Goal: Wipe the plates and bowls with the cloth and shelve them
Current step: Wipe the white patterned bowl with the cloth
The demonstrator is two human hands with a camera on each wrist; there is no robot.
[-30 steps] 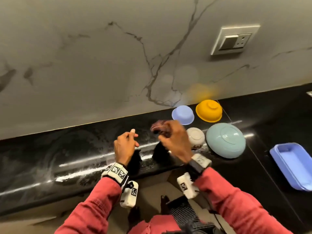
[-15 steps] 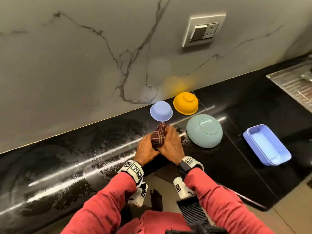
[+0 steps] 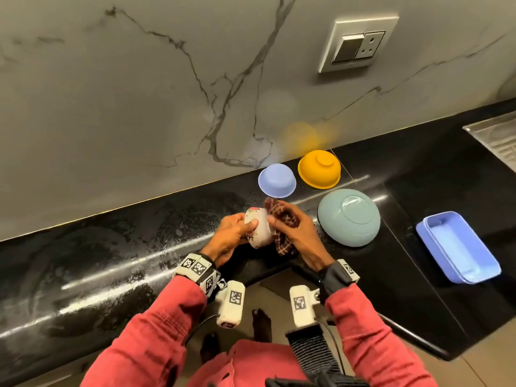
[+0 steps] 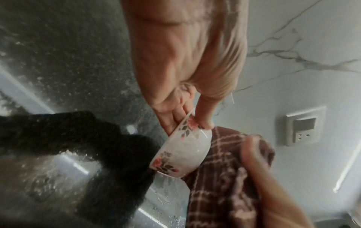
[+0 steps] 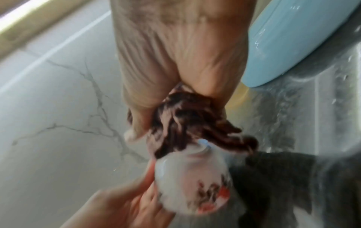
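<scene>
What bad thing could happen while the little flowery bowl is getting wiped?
The flowery bowl could slip: the left hand pinches only its rim while it hangs above the hard black counter, which looks wet. The right hand rubbing with the checked cloth might also push it loose. A dangling cloth corner could brush the big teal bowl nearby.

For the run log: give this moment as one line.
step: wiping | left hand: holds floral bowl | right hand: presses cloth on it | counter: three dishes upside down

Red sleeves [image 3: 156, 325], marker-tagged wristbands [image 3: 196, 268] (white camera units [image 3: 231, 305] beneath).
</scene>
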